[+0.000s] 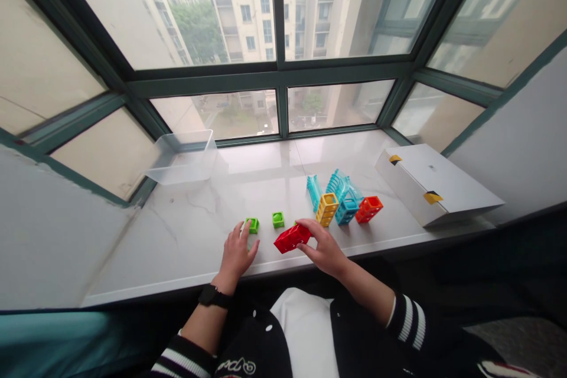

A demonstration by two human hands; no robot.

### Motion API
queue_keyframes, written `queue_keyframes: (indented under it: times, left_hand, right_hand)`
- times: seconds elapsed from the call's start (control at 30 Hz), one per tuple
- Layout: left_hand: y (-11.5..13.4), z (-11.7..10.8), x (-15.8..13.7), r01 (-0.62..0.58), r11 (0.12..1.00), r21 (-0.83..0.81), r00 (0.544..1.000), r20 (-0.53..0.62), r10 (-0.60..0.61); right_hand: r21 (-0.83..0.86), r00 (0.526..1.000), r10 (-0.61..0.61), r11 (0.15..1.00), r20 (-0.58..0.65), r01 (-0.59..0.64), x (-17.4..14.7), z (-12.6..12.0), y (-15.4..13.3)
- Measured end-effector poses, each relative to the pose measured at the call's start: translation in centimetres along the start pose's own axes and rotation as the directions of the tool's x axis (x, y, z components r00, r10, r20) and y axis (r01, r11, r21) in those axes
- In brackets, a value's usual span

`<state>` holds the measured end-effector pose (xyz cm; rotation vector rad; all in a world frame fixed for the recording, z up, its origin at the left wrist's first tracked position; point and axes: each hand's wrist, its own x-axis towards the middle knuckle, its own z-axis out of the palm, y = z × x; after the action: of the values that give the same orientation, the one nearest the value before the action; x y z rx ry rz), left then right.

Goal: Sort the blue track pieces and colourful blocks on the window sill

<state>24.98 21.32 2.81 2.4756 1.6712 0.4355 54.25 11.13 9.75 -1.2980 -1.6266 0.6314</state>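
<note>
My right hand (326, 249) is closed around one end of a red hollow toy block (290, 240), which it holds tilted above the white sill. My left hand (238, 251) hovers over the sill with fingers apart, its fingertips at a small green cube block (253, 225); whether they touch it I cannot tell. Between the hands sits a second green cube block (277, 220). A bit of green shows behind the red block, mostly hidden. Right of it stand a yellow block tower (327, 210), a blue block tower (346, 212) and an orange-red block tower (369, 209).
Clear blue track pieces (339, 186) lie behind the towers. A transparent plastic tub (181, 159) rests at the back left of the sill (177, 236). On the right is a white box (438, 180) with black and yellow tabs. Dark-framed windows (280, 74) close off the back.
</note>
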Motion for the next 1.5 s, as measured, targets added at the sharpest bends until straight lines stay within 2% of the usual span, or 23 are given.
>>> queue_keyframes:
  times: [0.07,0.17,0.23,0.3,0.4,0.5,0.67,0.8,0.9,0.97,1.07,1.2,1.3,1.4,1.5]
  left_hand:
    - [1.0,-0.7,-0.5,-0.075,0.997,-0.014,0.997,-0.029,0.074]
    - [3.3,-1.5,-1.1,-0.305,0.941,-0.143,0.951,0.0,0.309]
    - [4.8,-1.5,-1.1,-0.339,0.907,-0.249,0.935,0.015,0.354]
    - [5.9,-1.1,-1.0,-0.279,0.907,-0.316,0.949,0.055,0.311]
    - [6.7,-0.1,-0.8,-0.151,0.937,-0.314,0.967,0.15,0.205]
    - [6.9,0.6,-0.6,-0.065,0.967,-0.248,0.971,0.209,0.119]
    - [6.5,0.0,-0.2,0.156,0.982,-0.103,0.957,0.263,-0.125]
    - [7.0,-1.0,-0.1,0.121,0.992,-0.042,0.951,0.29,-0.104]
    - [7.9,-1.5,0.2,0.108,0.993,0.044,0.924,0.364,-0.116]
    - [8.3,-1.7,0.5,0.104,0.989,0.104,0.898,0.417,-0.139]
    - [8.7,-2.2,0.8,0.097,0.984,0.152,0.881,0.447,-0.156]
    - [8.0,-3.5,0.9,0.084,0.985,0.148,0.912,0.387,-0.136]
    - [6.7,-4.6,2.1,0.069,0.99,0.119,0.964,0.246,-0.097]
    - [5.1,-4.7,5.1,0.055,0.994,0.096,0.99,0.125,-0.066]
    - [4.0,-3.2,9.1,0.041,0.994,0.1,0.985,0.164,-0.057]
  right_hand:
    - [0.028,1.0,-0.005,1.0,0.0,0.005,0.2,0.9,0.0]
    - [0.113,0.999,0.04,0.993,-0.007,-0.039,0.5,2.0,0.1]
    - [0.186,0.995,0.098,0.978,-0.003,-0.096,0.6,2.7,0.2]
    - [0.236,0.988,0.151,0.961,-0.004,-0.146,0.6,3.1,0.4]
    - [0.231,0.983,0.181,0.958,-0.017,-0.172,0.4,3.5,0.7]
    - [0.148,0.987,0.147,0.98,-0.071,-0.136,0.1,3.6,1.0]
    - [0.009,0.97,0.056,0.998,-0.236,-0.056,0.0,3.3,1.6]
    - [0.009,0.978,0.04,0.999,-0.205,-0.039,0.2,3.7,2.6]
    - [-0.017,0.978,0.039,0.999,-0.205,-0.043,1.1,4.4,3.3]
    - [-0.08,0.979,0.056,0.994,-0.194,-0.072,2.3,4.8,3.8]
    - [-0.197,0.979,0.143,0.965,-0.147,-0.171,4.6,5.6,4.7]
    - [-0.328,0.942,0.305,0.883,-0.14,-0.335,7.6,6.5,5.6]
    - [-0.405,0.894,0.422,0.799,-0.151,-0.446,8.7,6.8,6.0]
    - [-0.488,0.85,0.511,0.713,-0.13,-0.504,8.9,6.8,6.4]
    - [-0.538,0.821,0.563,0.666,-0.094,-0.518,9.1,6.7,6.7]
